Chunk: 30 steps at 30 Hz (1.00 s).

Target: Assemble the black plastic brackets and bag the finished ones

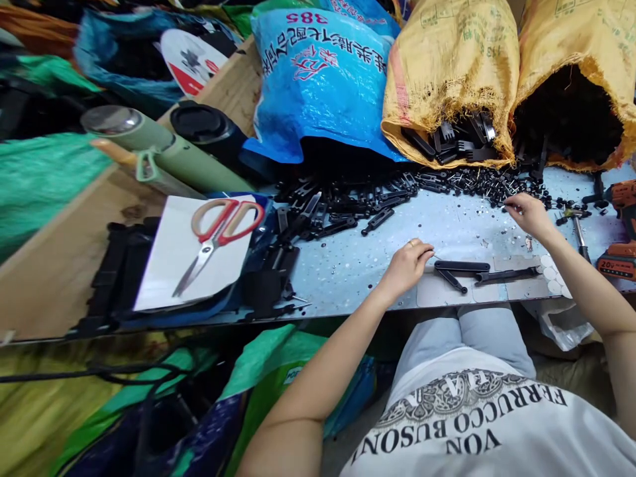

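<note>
My left hand (408, 265) is closed in a pinch above the table's front part, with a thin pin (437, 256) poking out from its fingertips. Just right of it lies a black hinged plastic part (462, 266), its two arms spread apart. Another long black part (509, 275) touches its right end. Over by the heap of small pins and black caps (497, 187), my right hand (530, 215) has its thumb and fingers pressed together. What those fingers hold, if anything, is too small to name.
Black plastic parts (342, 209) are heaped before a blue sack (322, 79). Two yellow woven sacks (452, 73) gape behind the pins. Scissors (216, 238) lie on a white sheet (163, 265) at left, near a green bottle (193, 156). A hammer (580, 235) and cordless drill (619, 258) are at right.
</note>
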Each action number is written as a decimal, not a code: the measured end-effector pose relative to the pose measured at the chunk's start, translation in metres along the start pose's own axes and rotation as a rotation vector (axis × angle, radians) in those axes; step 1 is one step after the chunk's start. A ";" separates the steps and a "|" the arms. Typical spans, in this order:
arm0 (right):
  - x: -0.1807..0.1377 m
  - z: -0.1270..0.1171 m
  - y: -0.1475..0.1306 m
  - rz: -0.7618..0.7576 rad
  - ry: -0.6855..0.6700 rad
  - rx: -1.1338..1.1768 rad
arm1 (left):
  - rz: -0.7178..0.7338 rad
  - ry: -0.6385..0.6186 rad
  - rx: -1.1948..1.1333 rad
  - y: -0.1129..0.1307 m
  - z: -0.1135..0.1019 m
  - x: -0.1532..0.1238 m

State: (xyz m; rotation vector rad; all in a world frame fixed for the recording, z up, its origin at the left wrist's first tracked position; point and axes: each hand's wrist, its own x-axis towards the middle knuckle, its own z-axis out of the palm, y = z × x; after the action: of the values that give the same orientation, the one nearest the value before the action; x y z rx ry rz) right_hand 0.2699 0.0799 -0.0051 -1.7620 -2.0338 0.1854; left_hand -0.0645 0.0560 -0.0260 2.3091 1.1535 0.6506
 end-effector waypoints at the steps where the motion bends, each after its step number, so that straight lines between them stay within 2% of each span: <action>1: -0.012 -0.004 -0.012 -0.022 -0.042 0.092 | 0.000 -0.020 0.028 0.003 -0.001 -0.006; 5: -0.051 -0.013 -0.048 -0.032 -0.227 0.257 | 0.032 -0.103 0.207 0.014 0.001 -0.011; 11: -0.068 -0.016 -0.064 -0.044 -0.432 0.176 | 0.031 -0.120 0.379 0.030 0.009 -0.005; 17: -0.065 -0.013 -0.079 -0.157 -0.502 -0.043 | 0.027 -0.174 0.496 0.038 0.013 -0.005; 23: -0.062 -0.004 -0.090 -0.264 -0.610 -0.213 | -0.046 -0.277 0.455 0.038 0.006 0.004; 30: -0.073 0.007 -0.094 -0.279 -0.603 -0.300 | -0.034 -0.189 0.489 0.039 0.014 0.001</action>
State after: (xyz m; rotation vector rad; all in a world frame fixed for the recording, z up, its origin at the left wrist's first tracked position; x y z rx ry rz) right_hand 0.1884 -0.0060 0.0072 -1.6985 -2.8425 0.3767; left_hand -0.0324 0.0338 -0.0130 2.6684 1.3721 0.1356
